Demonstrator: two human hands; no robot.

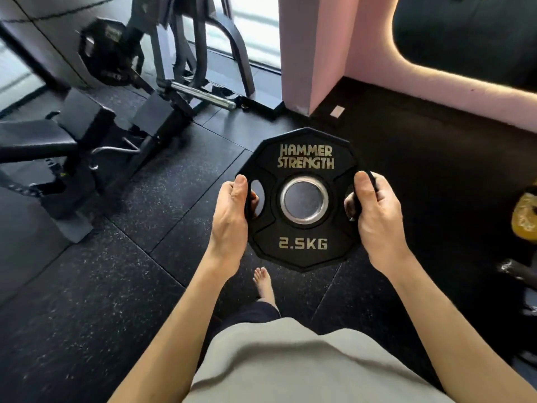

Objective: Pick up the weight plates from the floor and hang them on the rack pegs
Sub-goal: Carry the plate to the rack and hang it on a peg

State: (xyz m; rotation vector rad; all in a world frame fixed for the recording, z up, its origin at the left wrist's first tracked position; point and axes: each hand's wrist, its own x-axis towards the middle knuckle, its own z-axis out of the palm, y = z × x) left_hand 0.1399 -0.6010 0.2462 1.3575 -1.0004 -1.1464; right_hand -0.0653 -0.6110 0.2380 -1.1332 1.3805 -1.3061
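A black 2.5 kg weight plate with gold lettering and a steel centre ring is held up flat in front of me, above the floor. My left hand grips its left edge, fingers through the left handle slot. My right hand grips its right edge the same way. At the upper left a larger black plate hangs on a machine, blurred. A bare steel peg sticks out low from that machine's frame, to the right of the hung plate.
A black padded bench and machine frame fill the left. A pink pillar and pink wall stand ahead and to the right. A yellow object lies at the right edge. Black rubber tiles cover the floor; my bare foot shows below the plate.
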